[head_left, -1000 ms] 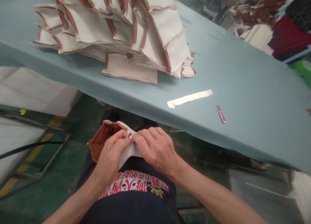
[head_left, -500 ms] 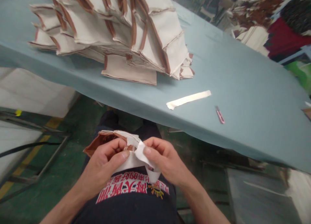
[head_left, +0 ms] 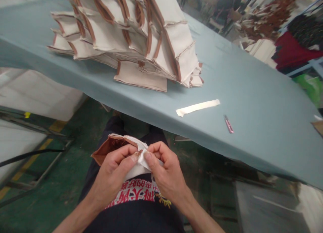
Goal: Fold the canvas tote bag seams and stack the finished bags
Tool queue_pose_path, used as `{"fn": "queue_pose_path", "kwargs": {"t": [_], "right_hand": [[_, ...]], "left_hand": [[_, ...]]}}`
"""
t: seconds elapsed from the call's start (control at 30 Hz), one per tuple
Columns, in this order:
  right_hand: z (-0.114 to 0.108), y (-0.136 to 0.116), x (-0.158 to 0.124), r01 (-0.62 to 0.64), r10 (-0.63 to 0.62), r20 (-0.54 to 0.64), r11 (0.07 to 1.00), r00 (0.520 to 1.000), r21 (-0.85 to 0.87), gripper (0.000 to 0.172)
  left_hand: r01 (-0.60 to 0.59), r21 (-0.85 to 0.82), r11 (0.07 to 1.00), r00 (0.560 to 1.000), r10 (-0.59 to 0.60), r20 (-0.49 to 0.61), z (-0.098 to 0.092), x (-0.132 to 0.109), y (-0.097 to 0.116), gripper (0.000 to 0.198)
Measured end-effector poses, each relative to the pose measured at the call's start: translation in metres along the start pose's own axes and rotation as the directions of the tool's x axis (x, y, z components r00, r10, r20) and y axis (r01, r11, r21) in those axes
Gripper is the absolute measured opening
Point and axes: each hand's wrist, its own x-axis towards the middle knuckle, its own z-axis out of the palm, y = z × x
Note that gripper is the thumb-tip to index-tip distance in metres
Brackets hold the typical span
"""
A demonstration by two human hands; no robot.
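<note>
Above my lap is a sewn fabric piece [head_left: 104, 151], brown on one face and off-white on the other. My left hand [head_left: 114, 170] pinches its edge between thumb and fingers. Close against it, my right hand [head_left: 165, 169] is closed on a thin white strip [head_left: 143, 159], pressed to the same edge. The thumbs nearly meet there, and the fingertips hide part of the strip and the edge.
A blue-green covered table [head_left: 252, 101] runs across in front. On it lie a large stack of off-white and brown sewn pieces [head_left: 113, 37], a cream strip [head_left: 198, 107] and pink thread snips [head_left: 228, 124]. Metal frames [head_left: 50, 165] stand at the left.
My right hand has moved left, closer to my left hand, and the strip's loose end no longer hangs in plain sight. The view has shifted slightly.
</note>
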Motion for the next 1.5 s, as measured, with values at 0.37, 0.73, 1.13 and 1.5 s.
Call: {"fn": "queue_pose_path", "kwargs": {"t": [0.37,0.73,1.13,1.5], "right_hand": [[0.014,0.008,0.0,0.17,-0.203,-0.142,0.963,0.969,-0.211,0.023],[0.014,0.017,0.006,0.317,-0.389,-0.162,0.883,0.907,-0.347,0.021],[0.005,0.015,0.01,0.321,-0.34,-0.008,0.894,0.94,-0.312,0.018],[-0.006,-0.001,0.019,0.155,-0.117,0.18,0.965,0.977,-0.213,0.02]], "left_hand": [[-0.024,-0.056,0.998,0.998,0.02,-0.058,0.0,0.0,-0.002,0.037],[0.0,-0.075,0.997,0.997,-0.005,-0.072,-0.001,-0.002,-0.006,0.037],[0.125,-0.154,0.98,0.98,-0.146,-0.133,0.001,0.003,-0.002,0.042],[0.199,-0.208,0.958,0.953,-0.239,-0.187,0.006,0.009,0.008,0.038]]}}
